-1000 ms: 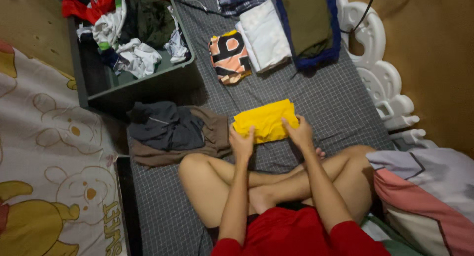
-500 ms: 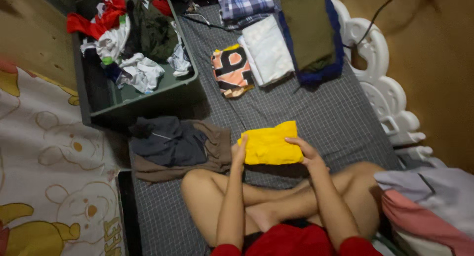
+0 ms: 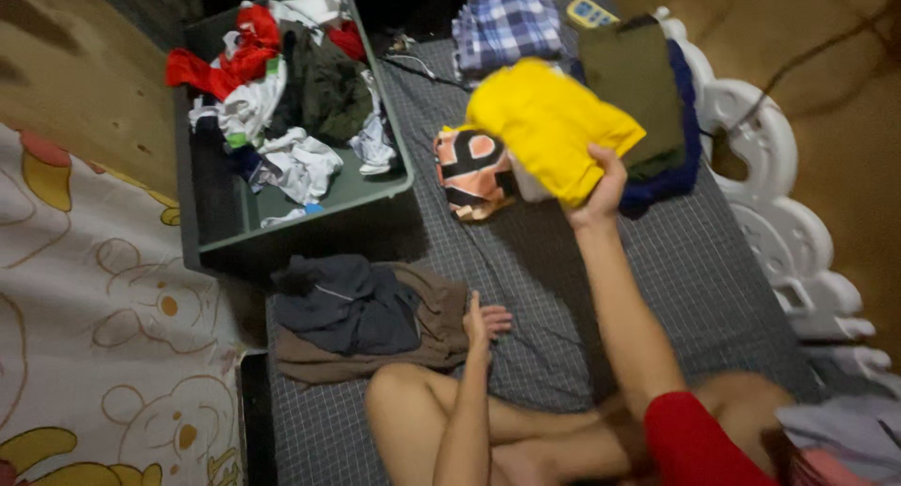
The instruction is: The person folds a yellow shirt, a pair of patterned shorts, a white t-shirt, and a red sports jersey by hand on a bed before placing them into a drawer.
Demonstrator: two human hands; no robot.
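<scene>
Lifted off the grey checked bed sheet (image 3: 582,289), the folded yellow garment (image 3: 549,125) is now gripped by the right hand (image 3: 601,190) above the folded stack (image 3: 648,101). Left hand (image 3: 483,322) rests open. It is best lowered flat, fold kept intact.

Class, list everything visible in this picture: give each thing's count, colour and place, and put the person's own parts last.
folded garment: one, yellow, held up over the folded piles
storage bin: one, grey-green, upper left, full of loose clothes
dark clothes heap: one, grey on brown, below the bin
patterned folded garment: one, orange, black and white, mid-bed
plaid folded garment: one, blue and white, top
olive folded garment: one, on a navy one, upper right
checked sheet: one, grey, underneath
left hand: one, empty, beside the heap
right hand: one, gripping the yellow garment
</scene>
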